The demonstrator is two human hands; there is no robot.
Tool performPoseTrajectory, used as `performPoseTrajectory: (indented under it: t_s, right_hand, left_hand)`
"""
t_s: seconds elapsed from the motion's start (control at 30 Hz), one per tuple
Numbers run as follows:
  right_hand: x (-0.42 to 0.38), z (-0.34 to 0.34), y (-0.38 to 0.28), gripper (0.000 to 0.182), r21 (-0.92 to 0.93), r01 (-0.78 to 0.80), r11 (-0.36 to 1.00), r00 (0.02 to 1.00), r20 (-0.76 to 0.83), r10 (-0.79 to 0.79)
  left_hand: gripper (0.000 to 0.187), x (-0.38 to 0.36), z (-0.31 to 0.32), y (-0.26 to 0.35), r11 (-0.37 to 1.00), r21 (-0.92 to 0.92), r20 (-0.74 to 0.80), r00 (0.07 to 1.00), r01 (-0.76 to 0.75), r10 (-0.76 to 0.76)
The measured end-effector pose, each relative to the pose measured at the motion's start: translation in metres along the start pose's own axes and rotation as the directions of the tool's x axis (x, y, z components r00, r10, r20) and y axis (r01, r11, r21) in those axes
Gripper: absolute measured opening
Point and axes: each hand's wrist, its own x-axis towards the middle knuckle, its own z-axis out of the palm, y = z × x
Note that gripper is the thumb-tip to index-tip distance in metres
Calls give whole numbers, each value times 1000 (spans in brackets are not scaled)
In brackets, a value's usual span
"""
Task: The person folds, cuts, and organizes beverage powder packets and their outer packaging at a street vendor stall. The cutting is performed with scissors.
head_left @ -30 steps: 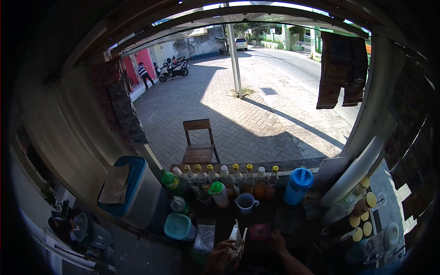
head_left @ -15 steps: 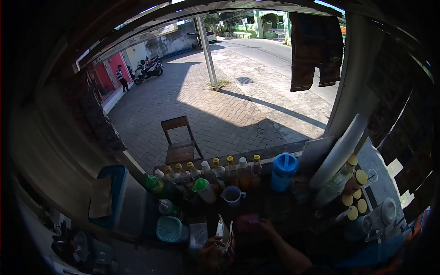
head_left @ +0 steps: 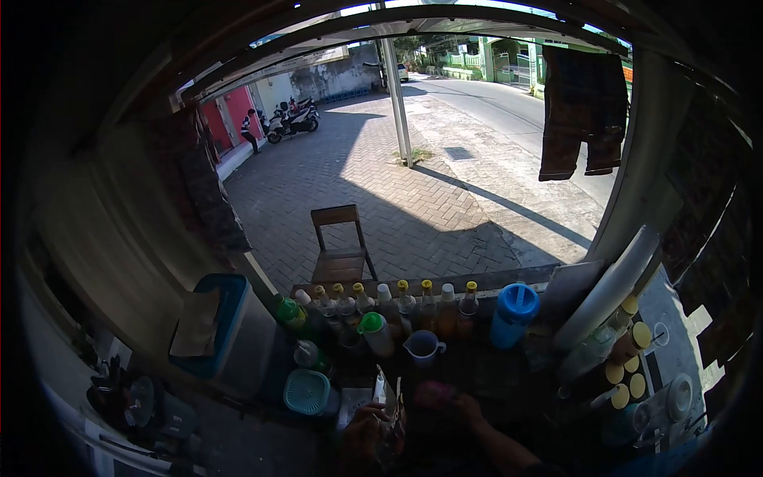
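My left hand (head_left: 364,428) is closed around an opened packet (head_left: 394,413), held upright with its torn top edge pointing up. What is printed on the packet is too dark to read. To its right, my right hand (head_left: 469,412) has its fingers at the edge of a small pink object (head_left: 435,395), which appears gripped; deep shadow hides its kind. Just beyond the hands stands a translucent measuring jug (head_left: 424,347). Left of the packet are a pale silver pack (head_left: 354,404) and a light-green lidded basket (head_left: 307,391).
Several capped bottles (head_left: 405,306) line the counter's far edge, beside a blue pitcher (head_left: 514,316). Yellow-lidded jars (head_left: 640,337) crowd the right. A large blue-lidded bin (head_left: 238,350) stands left. Outside are a wooden chair (head_left: 340,242), parked motorbikes and a person (head_left: 249,131).
My view has swung left and up, so the surroundings sit further right and lower. Both hands keep their holds. The distant person now bends forward.
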Motion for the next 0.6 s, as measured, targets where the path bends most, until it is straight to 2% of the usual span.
performPoseTrajectory:
  t_s: [0.07,0.13,0.17,0.2,0.27,0.3,0.37,0.4,0.47,0.53,0.57,0.6]
  right_hand:
    - [-1,-16,-4,30,7,8,1000,1000,12,-8]
    - [0,-32,-13,25,15,41,999,984,-176,-37]
    - [-1,-37,-16,17,102,-24,995,980,-193,43]
    - [-4,-41,-20,17,103,-14,995,983,-181,33]
    - [-6,-54,-32,9,92,-97,991,887,-444,128]
    - [-9,-53,-26,9,93,-93,991,893,-433,124]
    - [-17,-52,-9,11,116,-250,961,921,-278,273]
    - [-20,-55,-13,11,115,-251,961,925,-264,273]
    - [-12,-76,-29,12,270,-390,881,790,-393,470]
    - [3,-114,-64,9,482,-347,804,752,-370,546]
    - [12,-142,-90,7,570,-324,755,738,-347,578]
    - [20,-168,-116,7,616,-260,744,788,-309,532]
  left_hand:
    - [30,2,6,18,996,-41,0,996,84,-84]
    - [30,2,8,15,987,-102,8,992,125,-124]
    - [31,5,7,20,999,-31,34,999,19,-18]
    - [31,4,8,21,999,-30,19,1000,24,-24]
    - [30,4,14,16,984,-149,-15,995,96,-100]
    - [29,5,13,12,990,-143,6,1000,16,-15]
    - [27,6,16,6,990,-140,4,1000,-15,16]
    - [26,6,17,7,989,-136,11,999,-51,53]
    - [24,7,21,13,988,-151,22,1000,-13,16]
    - [36,9,28,17,974,-223,1,999,43,-44]
    - [36,11,30,18,977,-212,17,1000,1,2]
    - [34,11,32,19,965,-258,30,999,49,-42]
